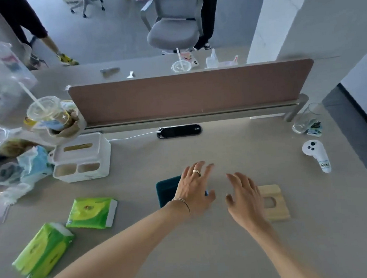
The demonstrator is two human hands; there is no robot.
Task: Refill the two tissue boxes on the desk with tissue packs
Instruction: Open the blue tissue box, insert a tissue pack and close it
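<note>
Spreading its fingers wide, the left hand [194, 190] lies flat on a dark teal box [168, 191] in the middle of the desk [209, 257]. The right hand [246, 196], open too and holding nothing, hangs over a wooden lid [275, 203] just right of it. Two green tissue packs [91, 213] [43, 252] lie near on the left, and a white tissue box [82, 156] sits farther back.

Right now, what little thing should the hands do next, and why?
Probably lower the left hand onto the dark teal box and take hold of it. Both hands are open and empty; the right hand hovers over the wooden lid lying beside the box. The green tissue packs wait untouched on the desk.
</note>
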